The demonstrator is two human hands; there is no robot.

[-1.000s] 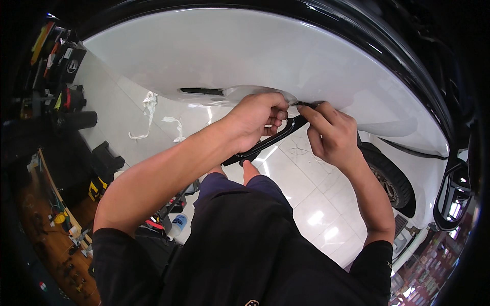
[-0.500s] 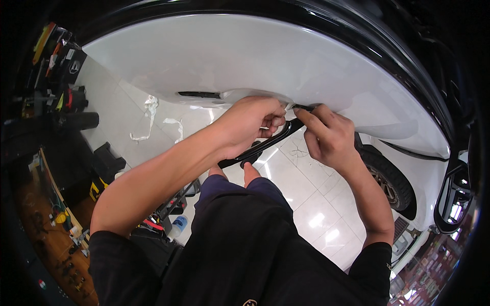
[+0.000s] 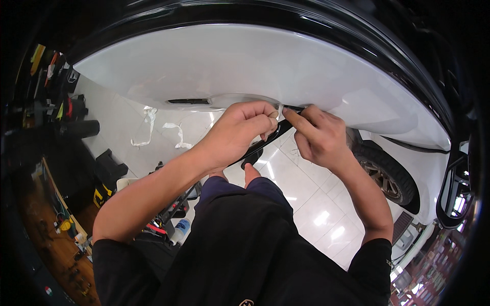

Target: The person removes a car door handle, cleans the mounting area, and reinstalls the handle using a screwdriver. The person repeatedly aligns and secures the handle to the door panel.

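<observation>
A white car door [image 3: 224, 61] spans the view ahead of me, with a dark slot [image 3: 189, 101] in its face. Beside the slot, a glossy black door handle [image 3: 279, 130] stands out from the panel at a slant. My left hand [image 3: 240, 130] is closed, thumb and forefinger pinching a thin white strip [image 3: 280, 110], which looks like tape or film. That strip runs up from the fingertips toward the handle's right end. My right hand [image 3: 324, 136] grips that end of the handle, its index finger pressed close to the strip; the fingers hide part of the handle.
Crumpled white strips [image 3: 145, 127] lie on the tiled floor [image 3: 316, 188]. A tool cart [image 3: 166, 219] with a bottle [image 3: 180, 228] is at my left side. To the right are a car tyre [image 3: 385, 173] and a side mirror [image 3: 454, 199]; shelves and tools line the far left.
My left hand has drawn slightly away from my right, and more of the white strip shows between them. My right hand stays at the handle's end. The whole view has shifted a little.
</observation>
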